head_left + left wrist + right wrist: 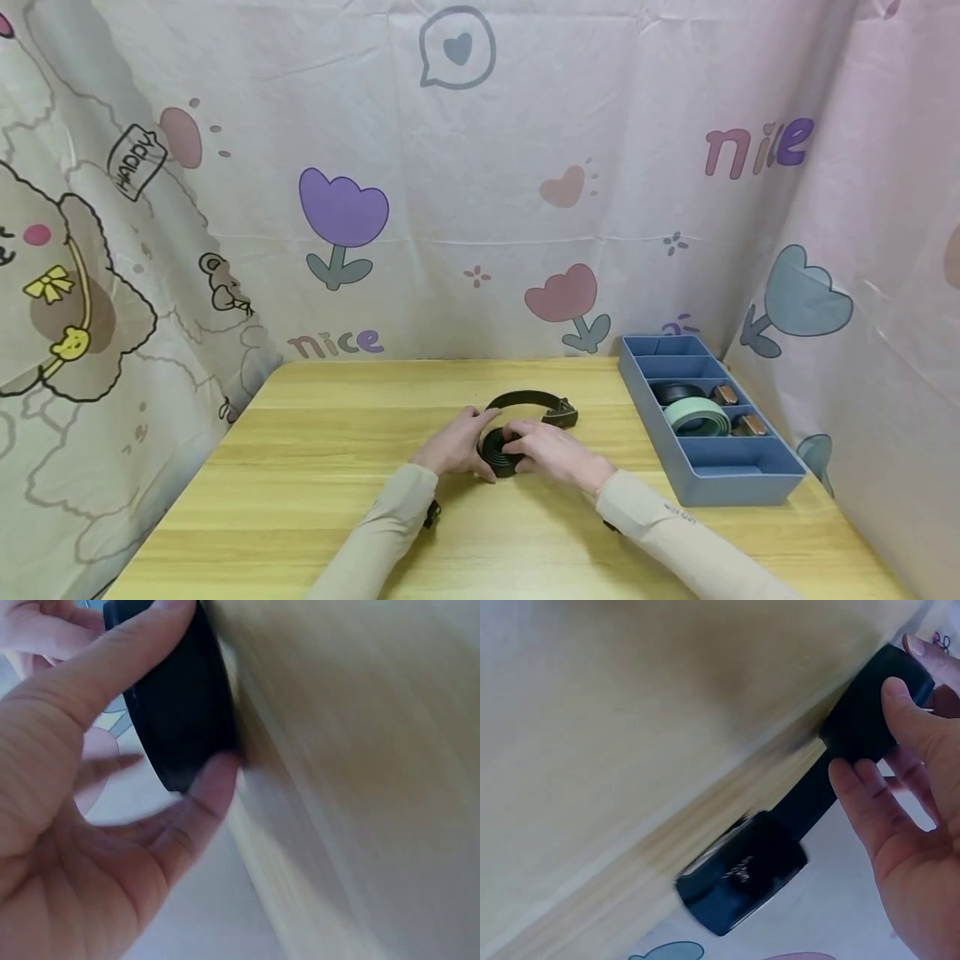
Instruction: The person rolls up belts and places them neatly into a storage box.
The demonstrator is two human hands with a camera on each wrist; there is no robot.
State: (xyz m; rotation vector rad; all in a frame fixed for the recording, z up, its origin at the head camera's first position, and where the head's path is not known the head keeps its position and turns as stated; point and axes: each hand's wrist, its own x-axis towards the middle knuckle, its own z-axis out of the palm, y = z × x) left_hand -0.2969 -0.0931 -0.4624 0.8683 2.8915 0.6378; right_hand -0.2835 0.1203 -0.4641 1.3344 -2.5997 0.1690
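Note:
A black belt point(501, 465) stands on its edge on the wooden table, partly wound into a coil. Its loose end curves out behind the coil to a dark buckle point(560, 414). My left hand point(456, 446) holds the coil from the left, thumb and fingers spread around its outer side; the left wrist view shows the black coil point(180, 697) between them. From the right, my right hand point(557, 454) grips the coil, fingertips at its top and inner turns. In the right wrist view the thumb lies on the coil point(862, 705), and the shiny buckle point(742, 874) hangs off the strap.
At the right of the table point(315, 467) stands a blue-grey divided box point(660, 446). Inside it lie a rolled black belt point(677, 392) and a rolled mint-green belt point(696, 407), both with gold-toned buckles. A printed curtain point(465, 167) hangs behind and along both sides.

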